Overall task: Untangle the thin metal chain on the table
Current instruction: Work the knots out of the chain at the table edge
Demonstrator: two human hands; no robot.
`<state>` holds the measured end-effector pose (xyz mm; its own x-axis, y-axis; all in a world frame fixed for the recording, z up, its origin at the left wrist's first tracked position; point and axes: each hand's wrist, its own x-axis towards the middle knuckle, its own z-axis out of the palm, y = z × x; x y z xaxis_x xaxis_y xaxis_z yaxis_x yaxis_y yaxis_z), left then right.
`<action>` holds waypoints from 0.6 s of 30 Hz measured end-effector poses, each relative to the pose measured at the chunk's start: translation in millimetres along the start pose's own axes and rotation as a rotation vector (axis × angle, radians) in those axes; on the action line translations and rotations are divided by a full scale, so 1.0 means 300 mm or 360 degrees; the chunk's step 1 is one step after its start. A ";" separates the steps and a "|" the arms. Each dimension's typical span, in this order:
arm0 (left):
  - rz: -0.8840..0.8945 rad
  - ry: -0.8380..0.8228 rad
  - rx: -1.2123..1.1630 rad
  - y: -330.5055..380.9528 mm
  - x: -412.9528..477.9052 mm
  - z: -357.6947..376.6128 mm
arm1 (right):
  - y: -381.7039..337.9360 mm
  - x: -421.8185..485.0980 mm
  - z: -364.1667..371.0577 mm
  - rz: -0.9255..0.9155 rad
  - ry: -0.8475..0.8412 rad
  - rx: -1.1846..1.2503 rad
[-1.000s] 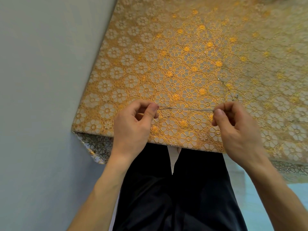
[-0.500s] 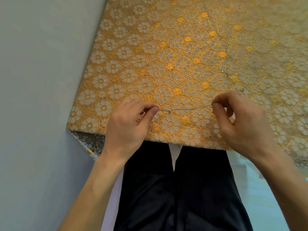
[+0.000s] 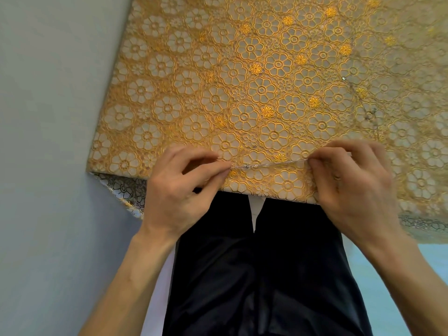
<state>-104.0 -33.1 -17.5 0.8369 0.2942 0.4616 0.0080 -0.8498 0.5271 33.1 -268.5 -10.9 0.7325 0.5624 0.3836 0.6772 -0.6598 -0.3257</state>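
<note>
The thin silver metal chain (image 3: 269, 163) is drawn into a nearly straight span just above the near edge of the worktop (image 3: 278, 196), at about 6 o'clock of its top. A tiny bright lump (image 3: 246, 166) sits on the span close to the 9 o'clock end; I cannot tell whether it is a bead or a knot. At that end the left hand (image 3: 179, 190) has its grip pressed together on the chain, thumb against forefinger. At the 3 o'clock end the right hand (image 3: 356, 187) pinches it likewise, the other fingers curled.

Past the right hand the chain seems to run on toward 1 o'clock. There it lies on the gold flower-patterned lace cloth (image 3: 274, 69), with a small cluster (image 3: 369, 115) that may be a snarl or the clasp.

The step in hand looks like tensioning one section to check it. The next move probably calls for slack rather than a harder pull: ease the span, tease the lump with the fingertips, then turn to the cluster. Black trousers (image 3: 254, 275) fill 6 o'clock.
</note>
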 end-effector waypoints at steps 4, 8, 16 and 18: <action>0.0027 0.0065 0.0002 -0.001 -0.011 0.003 | -0.008 -0.001 0.003 0.0022 -0.0001 -0.0021; 0.0058 0.0132 0.0043 0.007 -0.020 0.008 | -0.049 0.008 -0.005 0.0089 0.0021 0.0040; 0.0057 0.0164 0.0047 0.027 -0.029 -0.003 | -0.244 0.019 0.056 -0.0030 -0.0118 0.0418; 0.0042 0.0163 0.0035 0.033 -0.027 -0.007 | -0.249 0.021 0.074 -0.0057 -0.0098 0.0410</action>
<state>-111.8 -42.9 -14.4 0.7765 0.3137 0.5465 -0.0005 -0.8670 0.4983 -11.3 -204.4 -3.3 0.7054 0.6176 0.3479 0.6923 -0.4949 -0.5252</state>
